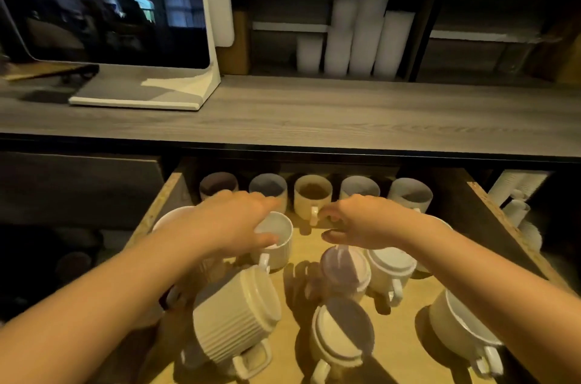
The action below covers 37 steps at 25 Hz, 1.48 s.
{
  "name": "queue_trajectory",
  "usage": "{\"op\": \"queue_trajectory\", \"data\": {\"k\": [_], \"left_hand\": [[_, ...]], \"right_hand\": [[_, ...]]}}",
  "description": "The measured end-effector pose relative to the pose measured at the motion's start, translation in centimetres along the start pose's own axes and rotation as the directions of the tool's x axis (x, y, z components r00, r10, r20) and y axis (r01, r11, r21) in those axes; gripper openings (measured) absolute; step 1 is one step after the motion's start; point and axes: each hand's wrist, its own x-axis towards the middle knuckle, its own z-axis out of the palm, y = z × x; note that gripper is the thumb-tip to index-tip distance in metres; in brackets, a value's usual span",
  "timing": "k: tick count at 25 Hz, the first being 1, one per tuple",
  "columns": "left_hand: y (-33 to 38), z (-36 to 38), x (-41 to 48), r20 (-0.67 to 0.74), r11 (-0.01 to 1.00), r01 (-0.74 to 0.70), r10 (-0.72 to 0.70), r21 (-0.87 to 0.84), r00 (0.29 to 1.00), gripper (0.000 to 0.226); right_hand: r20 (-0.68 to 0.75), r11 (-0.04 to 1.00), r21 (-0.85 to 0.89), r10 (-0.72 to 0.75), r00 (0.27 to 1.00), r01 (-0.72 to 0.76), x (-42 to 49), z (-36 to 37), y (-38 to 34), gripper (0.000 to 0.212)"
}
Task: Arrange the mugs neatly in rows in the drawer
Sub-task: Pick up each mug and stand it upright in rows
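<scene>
The open wooden drawer (pixel 317 361) holds several white ribbed mugs. A straight row of upright mugs (pixel 312 195) lines its back. In front of that row, my left hand (pixel 229 223) grips the rim of an upright white mug (pixel 278 237), thumb inside it. My right hand (pixel 367 221) hovers with fingers spread and holds nothing, just above an upside-down mug (pixel 344 268). More upside-down mugs stand nearer me, among them a big ribbed mug (pixel 237 317) and a front mug (pixel 344 331). Another upright mug (pixel 462 325) sits at the right.
A grey wooden counter (pixel 314 113) runs above the drawer, with a white monitor stand (pixel 176 91) at the left and stacks of white paper cups (pixel 355 34) on the shelf behind. More cup stacks (pixel 515 191) lie right of the drawer.
</scene>
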Motion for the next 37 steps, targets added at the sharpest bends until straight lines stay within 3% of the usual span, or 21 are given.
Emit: {"op": "queue_trajectory", "data": {"k": [7,10,14,18,23,27,37], "left_hand": [[-7.3,0.1,-2.4,0.139,0.952,0.219,-0.252,0.216,0.958,0.083],[-8.2,1.3,-2.3,0.162,0.947,0.265,-0.295,0.184,0.942,0.088],[-8.6,2.2,-2.5,0.106,0.936,0.311,-0.331,0.166,0.938,0.086],[-8.5,2.2,-2.7,0.031,0.944,0.29,-0.299,0.158,0.954,0.079],[-8.3,1.9,-2.8,-0.013,0.955,0.262,-0.263,0.143,0.965,0.077],[-7.6,1.6,-2.8,-0.019,0.979,0.19,-0.189,0.08,0.982,0.081],[-4.4,0.7,3.0,0.113,0.998,-0.037,0.044,-0.06,0.993,0.091]], "right_hand": [[-0.023,0.984,0.146,-0.098,0.995,0.1,5.9,1.0,-5.3,0.047],[-0.019,0.993,0.053,-0.104,0.994,0.105,8.2,1.8,-6.7,0.05],[-0.003,0.995,-0.08,0.057,0.998,-0.057,9.9,3.5,-6.4,0.063],[0.032,0.992,0.007,0.128,0.991,-0.129,10.0,4.9,-6.2,0.073],[-0.021,0.991,0.071,0.115,0.993,-0.113,9.4,4.6,-5.9,0.068],[0.015,0.99,0.047,0.133,0.991,-0.133,7.8,4.2,-4.0,0.065],[-0.029,0.977,0.083,0.201,0.979,-0.198,4.9,4.4,1.0,0.068]]}}
